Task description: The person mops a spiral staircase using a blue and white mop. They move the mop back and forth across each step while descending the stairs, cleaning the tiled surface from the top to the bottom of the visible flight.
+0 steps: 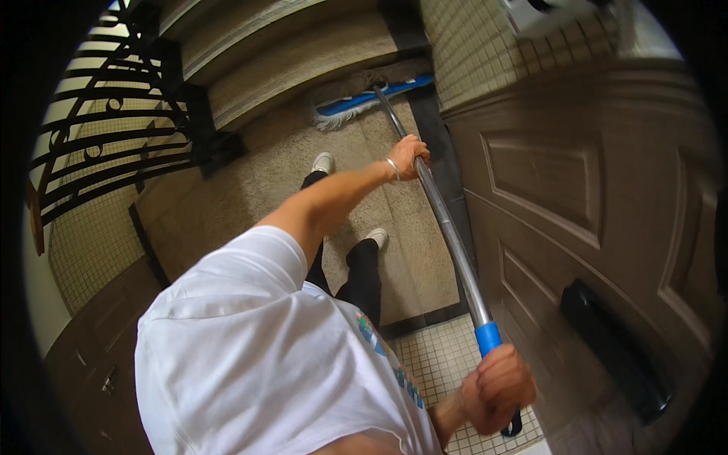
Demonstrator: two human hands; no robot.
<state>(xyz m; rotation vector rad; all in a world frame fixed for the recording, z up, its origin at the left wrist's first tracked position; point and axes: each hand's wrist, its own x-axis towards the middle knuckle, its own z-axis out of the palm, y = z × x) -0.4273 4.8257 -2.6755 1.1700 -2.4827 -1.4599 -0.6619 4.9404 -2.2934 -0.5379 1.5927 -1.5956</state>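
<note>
A flat dust mop's metal pole [449, 227] runs slantwise across the view, with both hands on it. Partway down the pole, my left hand [408, 157], with a silver-coloured bangle at the wrist, is closed around the bare metal. At the near end, my right hand [499, 389] wraps the grip just below a blue collar [487, 336]; a black hanging loop [513, 425] sticks out beyond the fist. The mop's wide blue head [372, 101], fringed with whitish and grey-brown strands, rests on the landing floor [364, 210] against the foot of the stairs.
Stone-like stairs [296, 74] rise at the top, with a black metal railing [114, 125] on their left. A brown panelled door [540, 176] with a long black handle or lock [614, 352] stands close at right. Another brown door [85, 347] is at lower left. My white shoes [376, 238] are on the floor.
</note>
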